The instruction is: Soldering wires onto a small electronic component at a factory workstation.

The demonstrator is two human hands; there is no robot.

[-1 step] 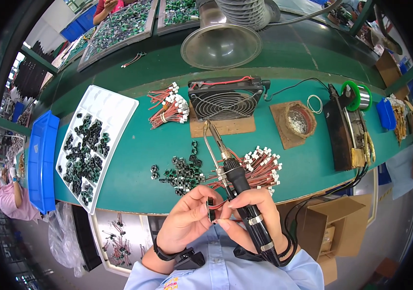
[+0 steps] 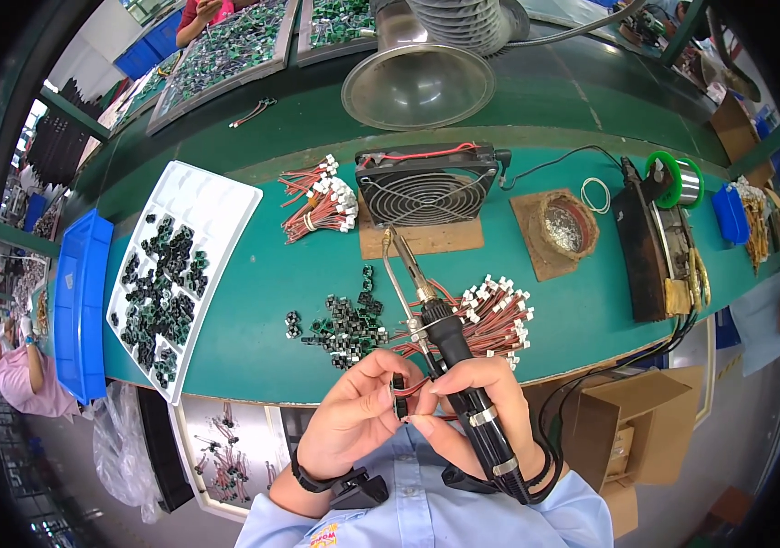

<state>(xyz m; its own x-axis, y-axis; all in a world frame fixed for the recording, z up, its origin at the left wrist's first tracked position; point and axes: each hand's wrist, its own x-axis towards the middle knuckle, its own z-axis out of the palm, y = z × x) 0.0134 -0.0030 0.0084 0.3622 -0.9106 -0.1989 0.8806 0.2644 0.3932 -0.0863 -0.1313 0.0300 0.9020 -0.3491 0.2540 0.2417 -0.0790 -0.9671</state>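
Observation:
My left hand [image 2: 350,413] pinches a small dark circuit board [image 2: 399,402] upright between thumb and fingertips. My right hand [image 2: 502,388] is wrapped round a black soldering iron [image 2: 446,331], whose metal tip and thin side tube point away toward the fan. The right thumb and fingertips also meet at thin red and black wires [image 2: 413,388] beside the board; whether the wires are joined to it I cannot tell. Just beyond my hands lie a heap of small green-black boards [image 2: 346,327] and, to its right, a spread of red wires with white connectors [image 2: 498,318].
A fan [image 2: 426,196] stands behind the iron, under a metal extraction hood [image 2: 418,87]. Left are a white tray [image 2: 216,196] of black parts and a blue bin [image 2: 79,306]. Right are a round solder pot [image 2: 550,228], a black box [image 2: 636,256] and a solder wire spool [image 2: 682,184].

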